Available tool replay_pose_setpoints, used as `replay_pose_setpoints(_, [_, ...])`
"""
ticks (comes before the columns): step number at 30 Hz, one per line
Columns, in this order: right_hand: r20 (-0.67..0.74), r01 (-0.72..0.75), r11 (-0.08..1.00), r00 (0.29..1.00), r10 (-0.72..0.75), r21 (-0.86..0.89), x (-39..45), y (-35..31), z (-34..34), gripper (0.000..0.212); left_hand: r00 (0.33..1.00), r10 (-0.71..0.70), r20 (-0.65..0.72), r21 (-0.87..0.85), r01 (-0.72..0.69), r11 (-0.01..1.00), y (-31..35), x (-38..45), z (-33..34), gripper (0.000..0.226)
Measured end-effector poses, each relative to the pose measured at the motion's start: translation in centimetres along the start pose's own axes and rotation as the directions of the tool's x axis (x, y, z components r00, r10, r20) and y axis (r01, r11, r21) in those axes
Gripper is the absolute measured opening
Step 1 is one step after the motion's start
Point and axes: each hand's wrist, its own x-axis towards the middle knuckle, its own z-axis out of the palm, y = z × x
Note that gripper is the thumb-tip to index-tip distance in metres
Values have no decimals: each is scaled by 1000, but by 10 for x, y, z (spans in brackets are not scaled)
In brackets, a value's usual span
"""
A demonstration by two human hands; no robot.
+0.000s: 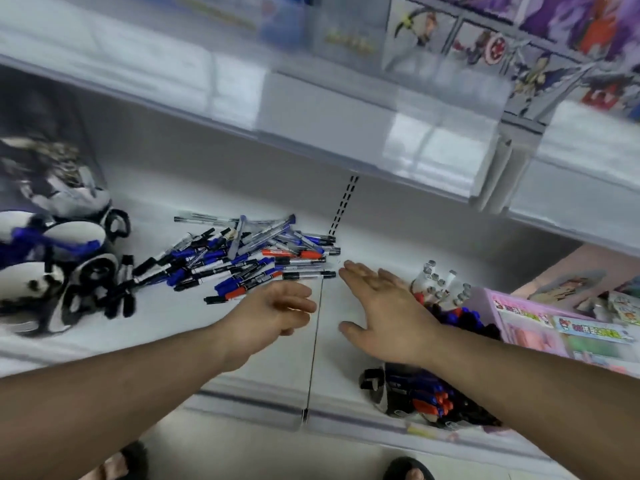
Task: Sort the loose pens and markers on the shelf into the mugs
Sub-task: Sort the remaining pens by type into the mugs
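A heap of loose pens and markers (252,254), blue, black and red, lies on the white shelf (194,327). Black-and-white mugs (74,244) stand at the far left, some with blue and black markers in them. A dark mug (412,396) at the front right holds blue and red markers. My left hand (273,313) hovers just in front of the heap, fingers loosely curled, holding nothing. My right hand (381,306) reaches forward with straight, spread fingers, its tips just right of the heap's nearest black pen. The view is motion-blurred.
A cup of white-capped pens (440,282) and more dark markers stand behind my right wrist. Pink boxed goods (568,330) fill the right end of the shelf. An upper shelf (311,109) overhangs the back. A seam (317,334) divides the shelf boards.
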Motion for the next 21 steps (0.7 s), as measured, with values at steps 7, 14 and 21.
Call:
replay_pose_setpoints(7, [160,-6,994,987,23,-111,86,-17,51,62,979,7,-204,-115,-31,993,-24,-10,-72,32])
replay_pose_setpoints(14, [172,-147,980,971,169,-134,160,-17,85,82,957,-49,-286,-196,-8,981,-48,-14,-99,30])
replay_pose_setpoints(21, [221,-309,917,904,365,-252,227,0,99,125,951,-54,-303,-223,-16,975,-41,-13,-102,27])
